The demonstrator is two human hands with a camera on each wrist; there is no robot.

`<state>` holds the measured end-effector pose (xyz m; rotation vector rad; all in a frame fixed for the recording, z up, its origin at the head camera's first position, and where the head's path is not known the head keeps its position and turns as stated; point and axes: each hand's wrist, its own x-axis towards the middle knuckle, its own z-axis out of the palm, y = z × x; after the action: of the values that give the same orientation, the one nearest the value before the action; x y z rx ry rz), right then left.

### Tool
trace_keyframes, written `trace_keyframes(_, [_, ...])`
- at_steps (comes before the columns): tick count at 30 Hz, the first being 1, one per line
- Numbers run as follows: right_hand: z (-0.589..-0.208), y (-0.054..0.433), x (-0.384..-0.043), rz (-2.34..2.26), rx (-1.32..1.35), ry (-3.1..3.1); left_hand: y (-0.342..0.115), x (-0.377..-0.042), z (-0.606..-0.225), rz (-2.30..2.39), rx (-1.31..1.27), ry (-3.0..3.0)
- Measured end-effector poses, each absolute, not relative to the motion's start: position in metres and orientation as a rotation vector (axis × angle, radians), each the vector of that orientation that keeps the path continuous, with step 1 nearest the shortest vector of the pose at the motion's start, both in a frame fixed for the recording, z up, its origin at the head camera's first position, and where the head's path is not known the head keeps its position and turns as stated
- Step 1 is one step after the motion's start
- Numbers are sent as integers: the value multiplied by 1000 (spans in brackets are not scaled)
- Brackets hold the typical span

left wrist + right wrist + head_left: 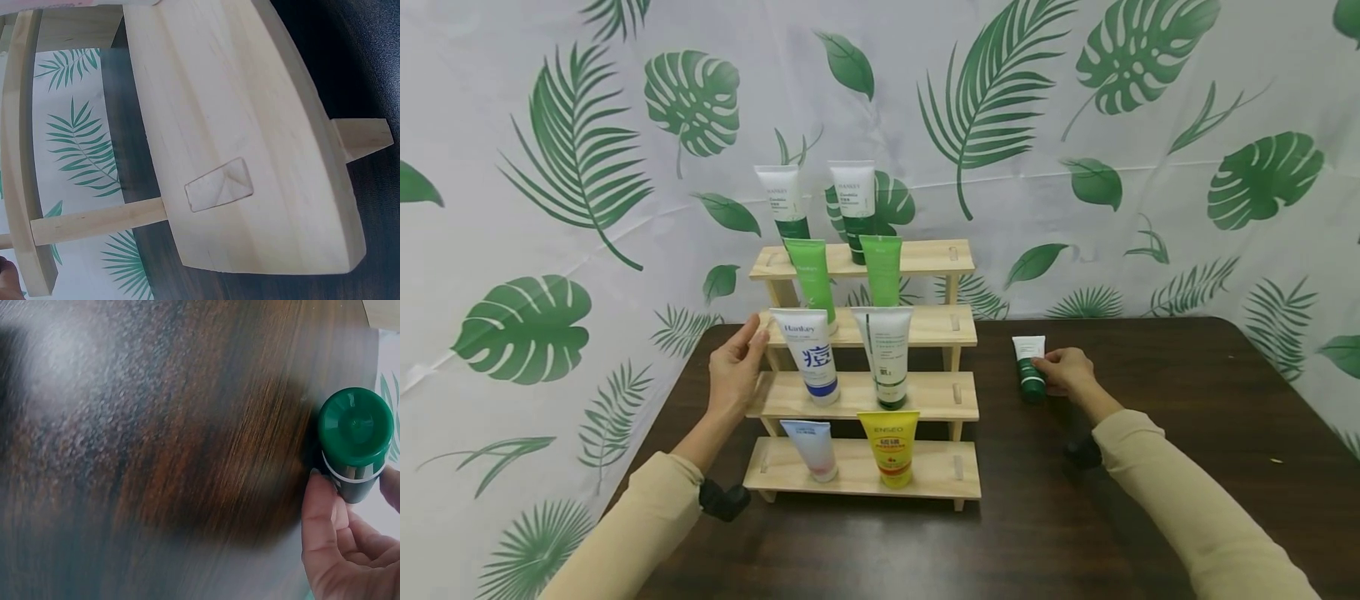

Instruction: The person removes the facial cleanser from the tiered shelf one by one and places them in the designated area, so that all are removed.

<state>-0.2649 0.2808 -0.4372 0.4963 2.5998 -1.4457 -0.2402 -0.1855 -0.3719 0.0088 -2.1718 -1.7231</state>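
Eight tubes [882, 358] are stood on the wooden rack [936, 395], two per step; setting-out is judged well along. One white-and-green tube [1028, 363] is left off, pinched cap-down in the right hand's [1070, 372] narrow grip, right of the rack, at the dark surface [1213, 400]. Left hand [734, 368] is placed by the rack's left end; its grip cannot be told.

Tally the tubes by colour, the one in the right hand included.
White-and-dark-green tubes: 3
Bright green tubes: 2
Mostly white tubes: 2
Pale blue-pink tube: 1
Yellow tube: 1
Total: 9
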Motion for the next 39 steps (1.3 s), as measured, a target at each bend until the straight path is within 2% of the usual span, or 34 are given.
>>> trace_keyframes(10, [-427,285,-264,-1327,409,2772,-187,-242,-375,-1700,5,-2182])
trace_keyframes(17, [-380,273,-269,-1464,316,2994,-187,-242,-374,-1705,-8,-2177])
trace_keyframes(29, [-284,210,-275,-2183,-147,2898,-185,-239,-372,-1720,-3,-2171])
trace_keyframes(34, [-260,175,-276,-2262,-450,2833,-186,-240,-374,-1720,0,-2151])
trace_keyframes(39, [-245,144,-279,-2213,-625,2829,-186,-241,-377,-1697,-11,-2138])
